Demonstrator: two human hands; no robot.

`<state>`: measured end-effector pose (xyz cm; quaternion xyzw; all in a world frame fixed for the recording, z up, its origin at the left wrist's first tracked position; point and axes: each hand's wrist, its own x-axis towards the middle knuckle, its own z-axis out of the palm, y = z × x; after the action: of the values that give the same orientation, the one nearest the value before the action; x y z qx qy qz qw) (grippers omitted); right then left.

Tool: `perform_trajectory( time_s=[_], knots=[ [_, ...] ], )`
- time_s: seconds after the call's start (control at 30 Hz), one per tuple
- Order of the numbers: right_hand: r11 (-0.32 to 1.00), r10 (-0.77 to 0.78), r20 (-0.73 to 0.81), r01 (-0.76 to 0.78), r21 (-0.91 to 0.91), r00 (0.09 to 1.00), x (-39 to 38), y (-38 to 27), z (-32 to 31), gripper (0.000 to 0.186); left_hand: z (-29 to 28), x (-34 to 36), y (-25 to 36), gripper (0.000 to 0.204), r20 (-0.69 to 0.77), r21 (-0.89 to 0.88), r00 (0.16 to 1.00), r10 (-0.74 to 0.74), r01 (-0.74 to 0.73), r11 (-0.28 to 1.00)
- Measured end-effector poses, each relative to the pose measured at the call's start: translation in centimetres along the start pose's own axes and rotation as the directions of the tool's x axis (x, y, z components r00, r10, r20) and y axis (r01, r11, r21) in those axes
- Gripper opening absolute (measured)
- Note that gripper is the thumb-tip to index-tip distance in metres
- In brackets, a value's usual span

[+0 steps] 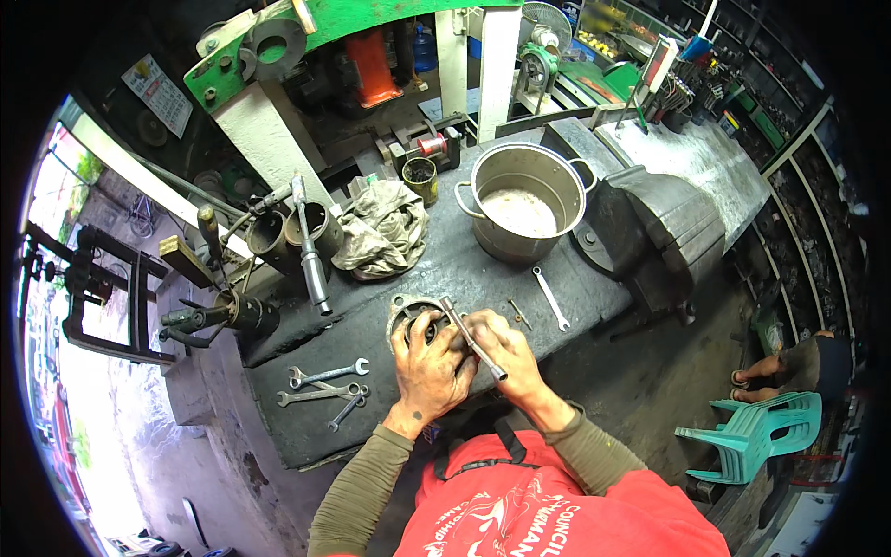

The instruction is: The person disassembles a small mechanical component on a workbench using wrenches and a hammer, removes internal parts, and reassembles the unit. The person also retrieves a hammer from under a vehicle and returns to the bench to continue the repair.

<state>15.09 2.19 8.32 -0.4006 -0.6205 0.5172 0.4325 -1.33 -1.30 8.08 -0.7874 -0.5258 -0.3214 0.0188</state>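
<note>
Right grip (pixel 509 351) curled round wrench (pixel 485 355); left grip (pixel 431 373) arched over housing (pixel 402 302).

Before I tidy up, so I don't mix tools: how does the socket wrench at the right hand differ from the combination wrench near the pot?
The socket wrench is in the right hand, while the combination wrench lies on the workbench. The socket wrench has a rounded shaft; the combination wrench looks flatter, with a forked end. Both are long, silvery metal tools.

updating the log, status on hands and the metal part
Left hand on metal part. Right hand gripping socket wrench. Small bolt and combination wrench to the right, apart from both hands.
</note>
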Motion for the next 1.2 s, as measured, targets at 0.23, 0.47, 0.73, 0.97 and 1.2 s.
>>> perform_trajectory(
  time_s=[0.23,0.47,0.73,0.97,1.2],
  knots=[
    [0.903,-0.332,-0.012,0.314,-0.295,0.943,-5.0,-1.7,1.0,0.046,-0.2,-0.1,-0.2,0.032,-0.001,-0.053,0.999,-0.035,0.035,0.998],
    [0.881,0.071,-0.038,-0.045,0.471,0.997,-1.9,-0.4,2.9,0.040,0.1,-0.6,-0.4,0.029,-0.021,-0.085,0.998,-0.061,0.059,0.995],
    [0.978,0.193,0.181,-0.173,-0.121,0.964,1.2,-2.8,0.1,0.041,0.4,-0.4,-1.1,0.039,-0.035,-0.136,0.998,-0.048,0.043,0.990],
    [0.624,0.158,0.731,0.507,-0.595,0.664,4.6,-8.9,-1.2,0.032,0.5,-0.7,-1.5,0.052,0.014,-0.104,1.000,-0.007,0.008,0.995],
    [-0.055,-0.190,0.928,0.940,-0.337,0.321,4.6,-8.8,-0.6,0.024,1.0,-1.5,-2.3,0.072,-0.117,-0.231,0.987,-0.113,0.083,0.969]
  ],
)
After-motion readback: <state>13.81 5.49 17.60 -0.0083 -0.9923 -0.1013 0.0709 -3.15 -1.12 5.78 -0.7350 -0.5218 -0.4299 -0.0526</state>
